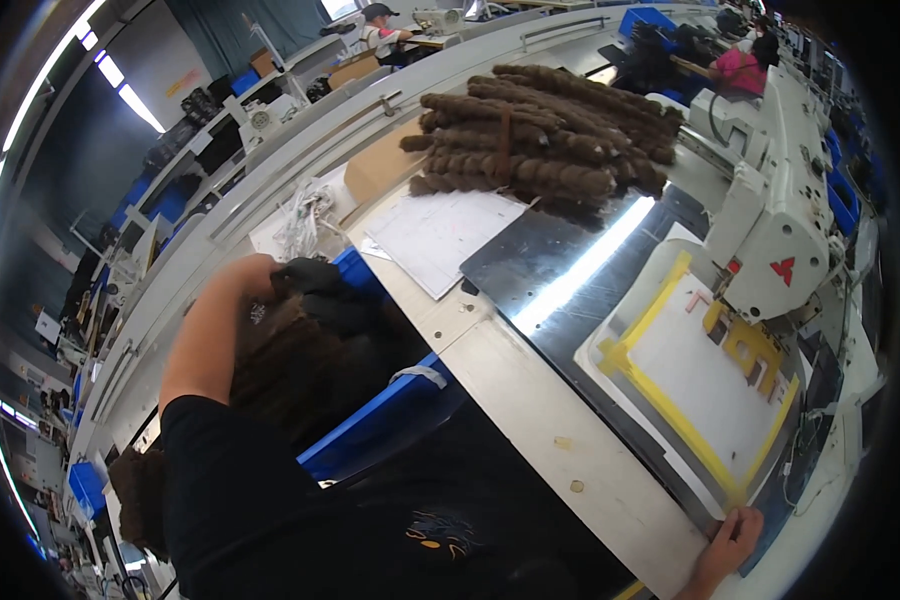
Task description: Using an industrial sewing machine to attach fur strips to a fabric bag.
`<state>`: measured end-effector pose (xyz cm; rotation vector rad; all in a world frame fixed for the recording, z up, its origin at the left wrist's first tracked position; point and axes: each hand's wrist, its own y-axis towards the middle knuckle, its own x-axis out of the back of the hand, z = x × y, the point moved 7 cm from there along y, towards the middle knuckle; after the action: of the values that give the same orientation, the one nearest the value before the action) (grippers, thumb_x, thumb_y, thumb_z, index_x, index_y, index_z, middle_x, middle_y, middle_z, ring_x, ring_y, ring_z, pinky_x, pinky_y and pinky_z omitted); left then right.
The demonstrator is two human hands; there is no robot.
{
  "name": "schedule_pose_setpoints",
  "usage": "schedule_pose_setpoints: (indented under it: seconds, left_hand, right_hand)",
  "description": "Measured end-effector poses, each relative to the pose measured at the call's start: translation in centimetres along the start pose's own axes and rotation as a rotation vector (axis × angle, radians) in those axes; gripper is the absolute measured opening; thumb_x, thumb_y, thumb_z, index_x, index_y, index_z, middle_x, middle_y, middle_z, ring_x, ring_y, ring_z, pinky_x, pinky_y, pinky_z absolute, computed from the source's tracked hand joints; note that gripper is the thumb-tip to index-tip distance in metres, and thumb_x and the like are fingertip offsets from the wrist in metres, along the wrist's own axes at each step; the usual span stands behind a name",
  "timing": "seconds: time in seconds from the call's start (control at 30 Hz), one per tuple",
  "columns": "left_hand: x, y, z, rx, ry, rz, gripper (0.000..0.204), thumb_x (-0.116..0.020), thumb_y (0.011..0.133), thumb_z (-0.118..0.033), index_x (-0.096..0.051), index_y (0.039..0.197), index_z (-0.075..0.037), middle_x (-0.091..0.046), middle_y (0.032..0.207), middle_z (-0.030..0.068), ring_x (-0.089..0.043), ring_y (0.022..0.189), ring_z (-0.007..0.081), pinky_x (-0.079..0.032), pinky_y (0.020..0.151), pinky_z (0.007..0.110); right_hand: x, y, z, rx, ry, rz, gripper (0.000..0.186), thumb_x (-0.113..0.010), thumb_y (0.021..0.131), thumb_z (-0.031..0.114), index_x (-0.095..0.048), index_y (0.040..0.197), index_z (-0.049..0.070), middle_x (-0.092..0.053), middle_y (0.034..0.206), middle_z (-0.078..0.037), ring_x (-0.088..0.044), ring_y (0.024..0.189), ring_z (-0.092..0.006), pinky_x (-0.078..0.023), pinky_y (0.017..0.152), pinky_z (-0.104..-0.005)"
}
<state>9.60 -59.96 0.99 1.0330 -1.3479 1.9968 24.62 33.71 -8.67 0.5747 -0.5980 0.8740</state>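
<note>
At the left, my left hand (256, 278) reaches into a blue bin (370, 425) holding dark brown furry material (295, 370). It touches a dark grey cloth piece (328, 292), and its fingers are mostly hidden there. My right hand (735, 542), fingers curled, is at the near corner of a flat sewing template (685, 365) with yellow taped edges. This template lies under the head of a white industrial sewing machine (778, 235). Yellow cut-out shapes (745, 345) sit near the needle area.
Beyond the shiny dark metal plate (540, 260) lies a tied bundle of brown furry strips (560, 140). White paper sheets (445, 230) and crumpled clear plastic (305, 222) are beside it. Two people (382, 35) sit at machines farther back. The pale table edge (530, 400) runs before me.
</note>
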Motion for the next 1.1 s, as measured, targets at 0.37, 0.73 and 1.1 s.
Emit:
schedule_pose_setpoints:
  seconds: [0.37,0.73,1.1]
  left_hand:
    - [-4.6,2.9,7.5,-0.101,-0.766,0.052,0.034,-0.076,0.080,-0.007,-0.075,0.115,-0.003,-0.078,0.102,0.0078,-0.073,0.090,0.0198,-0.057,0.086,0.037]
    - [2.2,0.8,10.3,-0.277,-1.321,-0.548,0.027,-0.073,0.087,-0.009,-0.071,0.114,-0.008,-0.076,0.100,0.0074,-0.073,0.089,0.0232,-0.059,0.085,0.037]
    - [22.4,-19.4,-30.1,-0.865,-0.250,-0.685,0.033,-0.088,0.070,-0.009,-0.066,0.091,0.002,-0.060,0.075,0.0185,-0.058,0.070,0.0329,-0.048,0.068,0.038]
  right_hand:
    - [-0.1,-0.1,2.1,0.302,0.017,-0.063,0.006,-0.058,0.098,0.001,-0.063,0.097,-0.003,-0.057,0.102,-0.011,-0.057,0.071,-0.0169,-0.047,0.046,-0.0263]
    - [-0.1,0.4,2.6,0.105,0.111,-0.022,0.003,-0.062,0.094,0.000,-0.062,0.093,-0.003,-0.058,0.098,-0.012,-0.059,0.074,-0.0187,-0.050,0.059,-0.0297]
    - [-0.1,1.8,16.0,0.363,0.182,0.153,0.011,-0.073,0.082,0.004,-0.069,0.091,-0.002,-0.067,0.089,-0.014,-0.065,0.078,-0.0251,-0.053,0.072,-0.0338]
